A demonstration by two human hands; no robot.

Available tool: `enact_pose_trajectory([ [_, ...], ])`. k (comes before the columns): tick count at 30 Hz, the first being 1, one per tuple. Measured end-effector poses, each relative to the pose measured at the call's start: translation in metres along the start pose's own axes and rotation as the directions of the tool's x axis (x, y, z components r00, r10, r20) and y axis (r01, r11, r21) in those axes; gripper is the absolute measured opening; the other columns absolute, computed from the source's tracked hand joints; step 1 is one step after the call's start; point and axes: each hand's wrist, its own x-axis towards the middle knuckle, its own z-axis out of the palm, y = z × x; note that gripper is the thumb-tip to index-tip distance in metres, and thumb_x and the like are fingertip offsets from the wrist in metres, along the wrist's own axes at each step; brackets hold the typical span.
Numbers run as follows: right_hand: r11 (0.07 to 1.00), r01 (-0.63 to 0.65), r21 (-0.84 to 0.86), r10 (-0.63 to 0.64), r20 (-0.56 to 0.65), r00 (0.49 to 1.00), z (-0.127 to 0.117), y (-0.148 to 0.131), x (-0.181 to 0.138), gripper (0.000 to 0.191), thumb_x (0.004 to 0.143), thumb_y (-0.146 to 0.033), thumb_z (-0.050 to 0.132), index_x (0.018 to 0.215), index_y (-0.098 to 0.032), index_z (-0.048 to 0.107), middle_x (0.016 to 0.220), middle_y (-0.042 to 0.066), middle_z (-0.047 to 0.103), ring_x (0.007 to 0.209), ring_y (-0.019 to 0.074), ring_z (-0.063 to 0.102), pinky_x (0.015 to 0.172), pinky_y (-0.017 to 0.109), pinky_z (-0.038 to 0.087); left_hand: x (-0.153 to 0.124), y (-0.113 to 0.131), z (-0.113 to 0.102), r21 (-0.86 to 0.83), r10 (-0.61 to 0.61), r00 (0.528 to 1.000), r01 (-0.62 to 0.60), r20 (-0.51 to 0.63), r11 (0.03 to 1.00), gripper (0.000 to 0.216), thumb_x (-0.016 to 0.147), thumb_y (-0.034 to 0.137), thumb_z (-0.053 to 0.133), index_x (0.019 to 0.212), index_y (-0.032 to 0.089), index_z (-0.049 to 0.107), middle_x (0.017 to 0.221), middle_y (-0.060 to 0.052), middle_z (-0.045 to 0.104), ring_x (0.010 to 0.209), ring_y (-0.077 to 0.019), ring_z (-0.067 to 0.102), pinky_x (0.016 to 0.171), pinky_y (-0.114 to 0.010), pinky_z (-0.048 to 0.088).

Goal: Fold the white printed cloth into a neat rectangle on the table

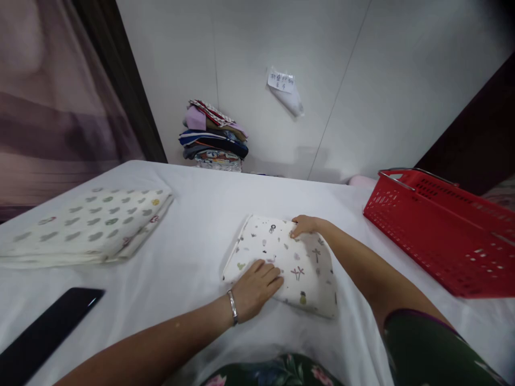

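Observation:
A small folded white cloth (pixel 300 257) with little printed motifs lies on the white table sheet (pixel 201 214) in front of me. My left hand (pixel 257 289), with a silver bracelet at the wrist, lies flat on its near left corner, fingers stretched out. My right hand (pixel 303 225) rests on the cloth's far edge, fingers curled down onto the fabric, pressing rather than lifting it.
A larger folded cloth with grey-green print (pixel 88 225) lies at the left. A black flat object (pixel 44 332) sits at the near left edge. A red plastic basket (pixel 446 230) stands at the right. A stack of folded fabrics (pixel 213 139) sits by the back wall.

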Motion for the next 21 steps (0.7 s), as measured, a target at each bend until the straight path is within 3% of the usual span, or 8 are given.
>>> enact_pose_trajectory([
  [5, 0.985, 0.084, -0.151, -0.107, -0.145, 0.984, 0.008, -0.008, -0.014, 0.044, 0.060, -0.034, 0.065, 0.099, -0.016, 0.059, 0.102, 0.007, 0.063, 0.090, 0.0226, 0.058, 0.070, 0.026, 0.042, -0.001, -0.005, 0.006, 0.014, -0.021, 0.999, 0.021, -0.036, 1.000, 0.033, 0.083, 0.013, 0.044, 0.115, 0.018, 0.049, 0.113, -0.007, 0.054, 0.107, -0.0191, 0.045, 0.096, -0.039, 0.029],
  [9, 0.977, 0.070, -0.202, -0.107, -0.180, 0.978, 0.012, -0.010, -0.017, 0.049, 0.060, -0.033, 0.065, 0.105, -0.016, 0.056, 0.106, 0.008, 0.061, 0.092, 0.0229, 0.056, 0.073, 0.027, 0.042, 0.001, -0.008, 0.009, 0.005, -0.030, 0.999, 0.030, -0.028, 1.000, 0.033, 0.083, 0.016, 0.045, 0.115, 0.017, 0.049, 0.112, -0.006, 0.055, 0.106, -0.0189, 0.045, 0.095, -0.039, 0.030],
  [12, 0.997, 0.034, -0.074, -0.041, -0.087, 0.995, 0.007, -0.009, -0.015, 0.059, 0.059, -0.034, 0.067, 0.114, -0.020, 0.053, 0.114, 0.006, 0.059, 0.097, 0.0229, 0.056, 0.074, 0.027, 0.044, 0.002, -0.008, 0.010, -0.009, -0.037, 0.999, 0.037, -0.008, 0.999, 0.033, 0.082, 0.014, 0.045, 0.114, 0.017, 0.049, 0.110, -0.006, 0.056, 0.104, -0.0185, 0.046, 0.093, -0.038, 0.032],
  [16, 0.990, -0.029, 0.140, 0.014, 0.109, 0.994, -0.004, -0.008, -0.010, 0.051, 0.060, -0.039, 0.067, 0.107, -0.020, 0.060, 0.113, 0.006, 0.061, 0.097, 0.0234, 0.058, 0.075, 0.028, 0.046, 0.003, -0.006, 0.008, -0.031, -0.052, 0.999, 0.052, -0.003, 0.998, 0.033, 0.082, 0.013, 0.045, 0.114, 0.017, 0.048, 0.110, -0.006, 0.056, 0.106, -0.0187, 0.046, 0.093, -0.038, 0.033],
  [21, 0.988, 0.009, 0.152, -0.021, 0.079, 0.997, -0.008, -0.014, -0.004, 0.051, 0.060, -0.041, 0.066, 0.106, -0.020, 0.061, 0.117, 0.007, 0.059, 0.101, 0.0253, 0.056, 0.078, 0.029, 0.047, 0.003, -0.005, 0.009, -0.046, -0.064, 0.998, 0.063, -0.009, 0.997, 0.033, 0.082, 0.012, 0.044, 0.115, 0.017, 0.048, 0.110, -0.007, 0.056, 0.106, -0.0194, 0.046, 0.093, -0.039, 0.033],
])
